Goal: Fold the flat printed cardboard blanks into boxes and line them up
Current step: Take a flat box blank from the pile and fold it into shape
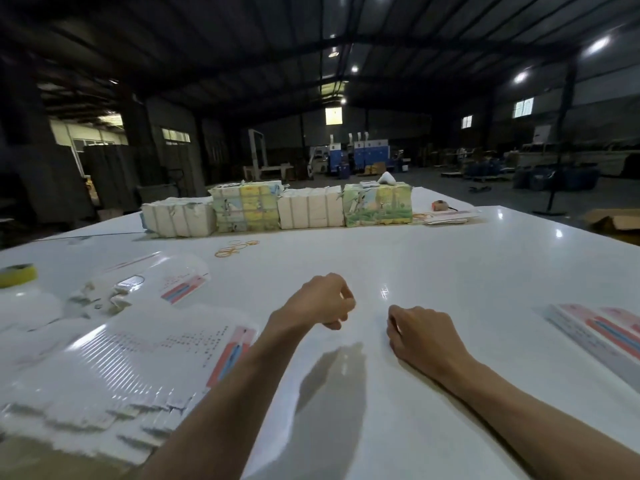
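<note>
Both clenched and empty: left hand [320, 301] lifted over the table [450, 271], right hand [420, 332] resting; blanks [121, 358] at eight o'clock.

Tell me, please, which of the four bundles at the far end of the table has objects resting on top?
The rightmost bundle, printed with green scenery: small white objects sit on its top. No such objects show on the other three.

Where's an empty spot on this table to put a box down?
Bare table lies in the middle, between the rubber bands and the right stack of blanks. Crowded: the left side, with fanned blanks, and the far bundles.
</note>
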{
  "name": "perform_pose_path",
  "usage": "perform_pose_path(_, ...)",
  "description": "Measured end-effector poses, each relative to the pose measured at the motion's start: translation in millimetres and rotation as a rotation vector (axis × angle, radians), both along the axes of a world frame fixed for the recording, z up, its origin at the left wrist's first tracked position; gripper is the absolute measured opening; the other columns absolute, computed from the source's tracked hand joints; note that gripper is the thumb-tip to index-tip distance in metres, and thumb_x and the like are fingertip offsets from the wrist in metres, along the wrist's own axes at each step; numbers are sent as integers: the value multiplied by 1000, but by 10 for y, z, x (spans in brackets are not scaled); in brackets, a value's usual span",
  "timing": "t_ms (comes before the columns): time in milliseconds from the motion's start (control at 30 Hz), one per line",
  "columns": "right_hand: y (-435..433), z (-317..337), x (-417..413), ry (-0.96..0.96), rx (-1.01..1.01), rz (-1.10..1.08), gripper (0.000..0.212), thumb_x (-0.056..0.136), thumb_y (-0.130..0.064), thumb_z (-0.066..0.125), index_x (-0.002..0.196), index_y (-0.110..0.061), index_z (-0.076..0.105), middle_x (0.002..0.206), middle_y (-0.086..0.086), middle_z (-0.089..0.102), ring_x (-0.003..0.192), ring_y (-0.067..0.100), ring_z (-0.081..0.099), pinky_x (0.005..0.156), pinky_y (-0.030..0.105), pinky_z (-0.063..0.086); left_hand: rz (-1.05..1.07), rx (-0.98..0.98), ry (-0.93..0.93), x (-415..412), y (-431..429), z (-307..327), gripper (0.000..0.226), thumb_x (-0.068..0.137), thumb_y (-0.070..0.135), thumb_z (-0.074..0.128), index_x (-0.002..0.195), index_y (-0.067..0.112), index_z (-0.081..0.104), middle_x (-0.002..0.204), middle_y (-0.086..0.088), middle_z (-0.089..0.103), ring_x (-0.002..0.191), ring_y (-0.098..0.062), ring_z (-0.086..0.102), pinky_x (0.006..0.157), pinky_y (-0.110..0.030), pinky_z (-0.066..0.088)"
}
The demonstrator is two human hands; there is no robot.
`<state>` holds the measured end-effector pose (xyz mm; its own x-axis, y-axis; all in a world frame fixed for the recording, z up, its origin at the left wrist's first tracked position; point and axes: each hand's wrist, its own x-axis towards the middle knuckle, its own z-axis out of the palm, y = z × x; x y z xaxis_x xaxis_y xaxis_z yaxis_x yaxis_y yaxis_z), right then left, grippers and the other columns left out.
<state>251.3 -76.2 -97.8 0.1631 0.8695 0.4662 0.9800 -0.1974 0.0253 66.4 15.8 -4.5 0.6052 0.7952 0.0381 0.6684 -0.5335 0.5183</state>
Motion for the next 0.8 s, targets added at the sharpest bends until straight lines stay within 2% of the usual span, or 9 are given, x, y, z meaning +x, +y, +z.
perform_pose_path(100, -3, -8, 4, 14, 7, 10, 24, 103, -33, 39, 91, -18, 54, 76, -1, 61, 70, 27, 61, 59, 36, 37, 142, 150, 279, -395, 60, 124, 28, 97, 31, 73, 107, 5, 72, 95, -6, 75, 84, -23, 77, 80, -33, 63)
perform_pose_path(167, 0, -10, 15, 20, 18, 16, 23, 103, -33, 39, 91, -18, 53, 75, 0, 60, 69, 27, 61, 58, 36, 35, 286, 239, 499, -690, 58, 149, 45, 88, 46, 81, 111, 11, 65, 99, -4, 66, 92, -25, 68, 80, -34, 54)
perform_pose_path(233, 4, -15, 10, 34, 22, 18, 22, 102, -33, 40, 92, -18, 53, 74, 0, 60, 70, 28, 61, 58, 36, 34, 381, 234, 676, -931, 59, 131, 64, 79, 58, 85, 120, 14, 63, 104, -3, 65, 98, -23, 64, 86, -35, 53)
perform_pose_path(300, 9, -10, 17, 54, 26, 25, 22, 102, -32, 41, 93, -17, 55, 74, 0, 61, 71, 28, 61, 60, 36, 37, 450, 196, 787, -1100, 65, 72, 73, 70, 69, 85, 115, 16, 64, 103, 0, 71, 95, -20, 67, 84, -34, 54)
perform_pose_path(467, -13, -15, 28, 90, 34, 39, 22, 102, -31, 42, 94, -17, 57, 75, 1, 63, 74, 28, 63, 62, 35, 42, 542, 193, 787, -1210, 80, -20, 74, 62, 79, 82, 100, 18, 62, 85, 3, 70, 73, -14, 65, 66, -31, 45)
perform_pose_path(600, -40, -1, 33, 98, 23, 47, 21, 103, -30, 42, 95, -17, 57, 76, 1, 63, 76, 29, 63, 64, 35, 44, 558, 143, 776, -1228, 104, 19, 74, 59, 80, 83, 89, 18, 56, 87, 1, 69, 77, -17, 63, 74, -34, 47)
perform_pose_path(667, -57, 11, 31, 108, 19, 55, 20, 102, -29, 43, 96, -17, 57, 76, 0, 63, 77, 29, 63, 66, 35, 46, 563, 54, 738, -1261, 130, 35, 75, 57, 77, 86, 91, 17, 57, 89, -1, 71, 83, -19, 66, 75, -34, 49)
perform_pose_path(733, -71, 18, 29, 120, 20, 65, 18, 102, -29, 44, 96, -18, 57, 76, 0, 63, 77, 29, 63, 67, 35, 47, 571, 3, 675, -1301, 160, 51, 74, 57, 72, 90, 95, 17, 58, 90, -2, 72, 83, -19, 68, 67, -34, 49)
perform_pose_path(800, -74, 25, 28, 129, 21, 71, 17, 102, -29, 45, 96, -18, 57, 75, 0, 62, 76, 28, 62, 64, 35, 44, 545, 9, 590, -1317, 187, 59, 65, 66, 62, 91, 102, 18, 60, 90, -2, 73, 81, -18, 71, 63, -33, 52)
